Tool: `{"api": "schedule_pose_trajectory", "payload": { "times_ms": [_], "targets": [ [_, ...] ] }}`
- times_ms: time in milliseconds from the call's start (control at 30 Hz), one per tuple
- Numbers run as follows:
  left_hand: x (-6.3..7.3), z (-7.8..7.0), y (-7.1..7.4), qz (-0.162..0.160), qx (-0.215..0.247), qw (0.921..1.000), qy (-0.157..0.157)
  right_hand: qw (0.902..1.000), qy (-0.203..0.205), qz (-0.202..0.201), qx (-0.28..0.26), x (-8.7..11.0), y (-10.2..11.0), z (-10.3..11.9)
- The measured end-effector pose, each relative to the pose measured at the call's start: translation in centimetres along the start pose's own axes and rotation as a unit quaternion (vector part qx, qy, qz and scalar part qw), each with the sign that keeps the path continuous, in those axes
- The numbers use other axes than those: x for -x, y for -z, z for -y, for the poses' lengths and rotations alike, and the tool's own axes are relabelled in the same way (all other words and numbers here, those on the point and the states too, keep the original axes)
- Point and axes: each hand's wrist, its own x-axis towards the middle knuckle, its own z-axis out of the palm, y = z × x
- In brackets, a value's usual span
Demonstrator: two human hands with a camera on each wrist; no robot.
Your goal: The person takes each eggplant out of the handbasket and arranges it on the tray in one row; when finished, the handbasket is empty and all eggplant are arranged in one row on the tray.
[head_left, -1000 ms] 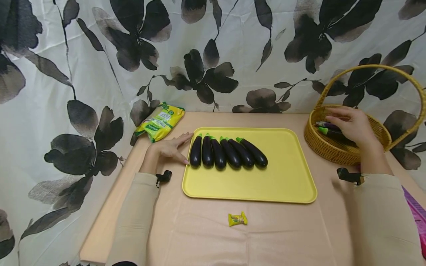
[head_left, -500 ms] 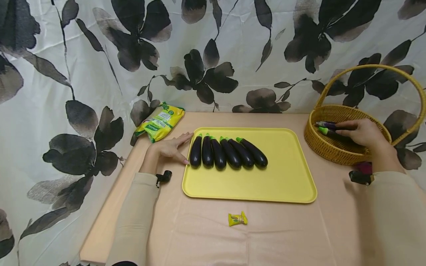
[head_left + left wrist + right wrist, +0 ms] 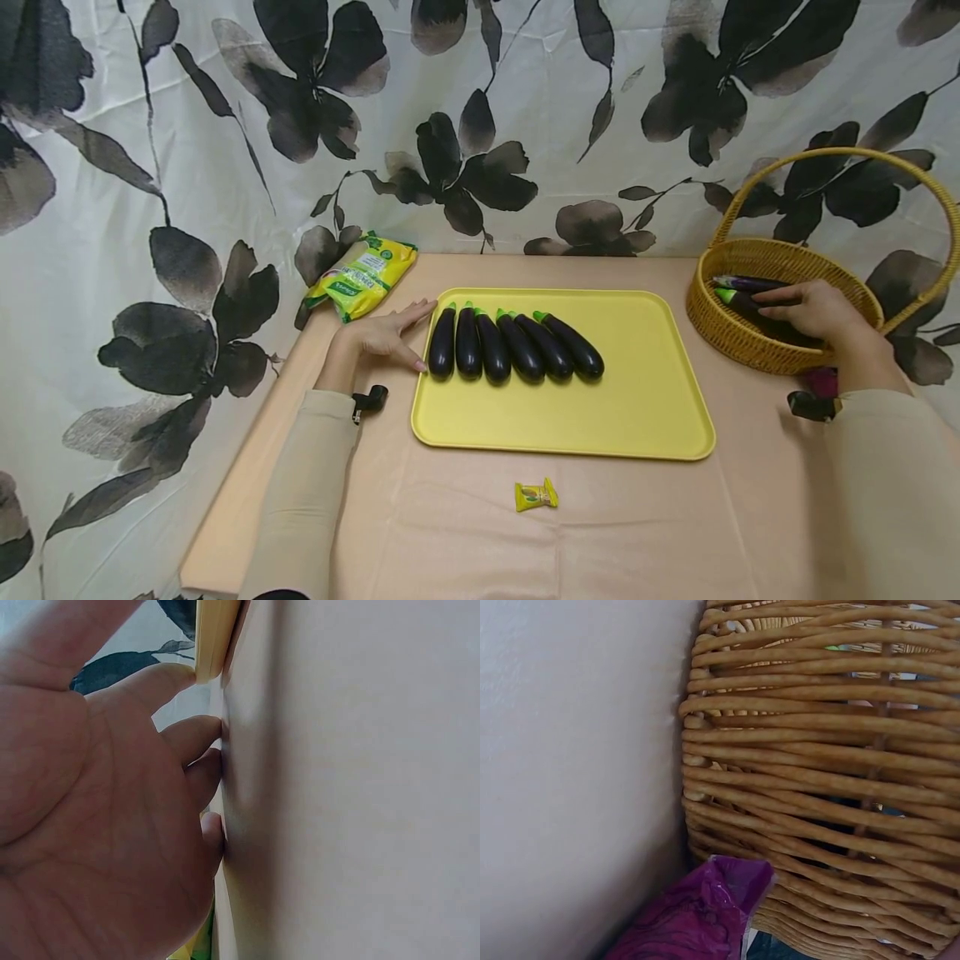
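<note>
Several dark purple eggplants point(image 3: 497, 346) lie side by side in a row on the left half of the yellow tray point(image 3: 645, 417). My left hand point(image 3: 378, 340), fingers spread, rests at the tray's left edge; the left wrist view shows the hand point(image 3: 112, 802) with fingertips on the tabletop and one at the tray's rim point(image 3: 217, 637). Inside the wicker basket point(image 3: 720, 333), my right hand point(image 3: 821, 312) holds a green-stemmed eggplant point(image 3: 738, 302) between thumb and fingers. Behind that one lies another eggplant point(image 3: 742, 283). The right wrist view shows the basket's woven side point(image 3: 817, 750), which hides the grip.
A yellow and green packet point(image 3: 363, 275) lies behind my left hand. One small yellow wrapped sweet point(image 3: 536, 495) is in front of the tray. The basket's tall handle point(image 3: 840, 152) arches over its opening. A purple package point(image 3: 697, 915) stands against the basket.
My right hand has moved to the right and lower within the basket, onto the green-stemmed eggplant. The left hand, the tray and its row of eggplants stay in place.
</note>
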Motion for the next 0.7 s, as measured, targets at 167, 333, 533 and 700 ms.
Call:
{"api": "schedule_pose_trajectory", "payload": {
  "times_ms": [167,333,533,700],
  "targets": [
    [0.1,0.0,0.0,0.001,0.004,1.0,-0.001,0.9999,-0.003,0.008,-0.011,-0.1,-0.2,0.0],
    [0.1,0.0,-0.1,0.003,0.003,1.0,-0.003,1.0,0.002,0.007,-0.006,0.1,-0.2,0.1],
    [0.1,0.0,-0.1,-0.001,-0.006,1.0,-0.005,0.9986,0.003,-0.053,0.001,0.8,-0.3,0.9],
    [0.1,-0.1,-0.2,-0.001,-0.011,0.9999,-0.012,0.9944,0.001,-0.103,-0.026,1.5,-0.5,2.4]
  ]
}}
